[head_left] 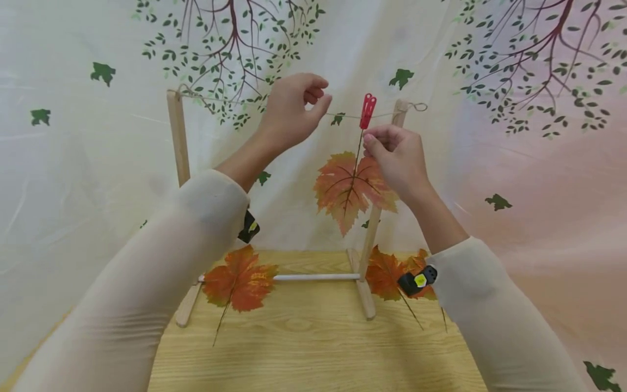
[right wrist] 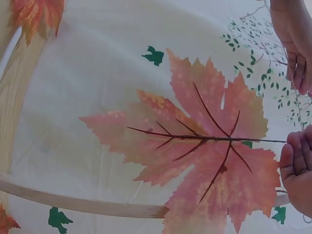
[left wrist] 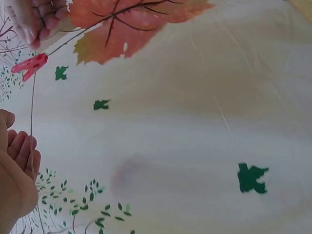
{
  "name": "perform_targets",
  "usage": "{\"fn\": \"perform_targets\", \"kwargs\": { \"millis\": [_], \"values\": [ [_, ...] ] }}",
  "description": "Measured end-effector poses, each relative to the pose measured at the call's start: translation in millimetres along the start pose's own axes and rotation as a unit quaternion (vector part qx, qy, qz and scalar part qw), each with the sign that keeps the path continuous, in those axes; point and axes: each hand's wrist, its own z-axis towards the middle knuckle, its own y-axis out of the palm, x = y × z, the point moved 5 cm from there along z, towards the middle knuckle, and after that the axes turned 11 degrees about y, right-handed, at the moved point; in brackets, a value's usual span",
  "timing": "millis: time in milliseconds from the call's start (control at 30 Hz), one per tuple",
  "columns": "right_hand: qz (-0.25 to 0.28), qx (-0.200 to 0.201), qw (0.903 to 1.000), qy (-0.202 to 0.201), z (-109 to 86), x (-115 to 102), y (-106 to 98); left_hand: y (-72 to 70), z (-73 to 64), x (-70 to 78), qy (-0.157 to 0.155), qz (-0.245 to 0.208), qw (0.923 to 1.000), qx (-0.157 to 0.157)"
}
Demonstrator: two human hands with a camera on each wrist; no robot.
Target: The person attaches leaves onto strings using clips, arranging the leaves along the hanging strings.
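Note:
A red clothespin point(head_left: 367, 111) sits on a thin string point(head_left: 343, 115) and grips the dark stem of an orange artificial maple leaf point(head_left: 343, 182). The leaf hangs point down below the string. My right hand point(head_left: 399, 158) is beside the stem, just under the clothespin, its thumb and fingers loosely bent. In the left wrist view the right fingertips point(left wrist: 34, 41) are close to the clothespin, with the stem outside them. My left hand point(head_left: 296, 111) is raised at the string, left of the clothespin, fingers loosely curved and holding nothing.
The string runs between two wooden posts point(head_left: 178, 139) joined low down by a white rod point(head_left: 318, 277). Another maple leaf point(head_left: 240, 280) lies at the left foot, and more orange leaves point(head_left: 384, 275) lie right of the stand on the wooden table point(head_left: 303, 354). A printed curtain point(head_left: 73, 179) hangs behind.

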Motion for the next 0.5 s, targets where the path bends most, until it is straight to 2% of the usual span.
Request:
{"fn": "perform_targets", "kwargs": {
  "millis": [233, 333, 500],
  "values": [
    [-0.009, -0.012, 0.998, -0.062, -10.7, -8.2, 11.5, -23.4, -22.8, -9.9, 0.029, 0.008, 0.9995, 0.001],
    [-0.031, -0.022, 0.9956, -0.086, -15.4, -9.0, 20.4, -32.5, -32.7, -14.7, 0.048, 0.018, 0.9987, 0.004],
    [-0.069, -0.046, 0.9893, -0.12, -24.7, -5.5, 36.9, -49.1, -44.9, -22.9, 0.06, 0.047, 0.9971, 0.011]
  ]
}}
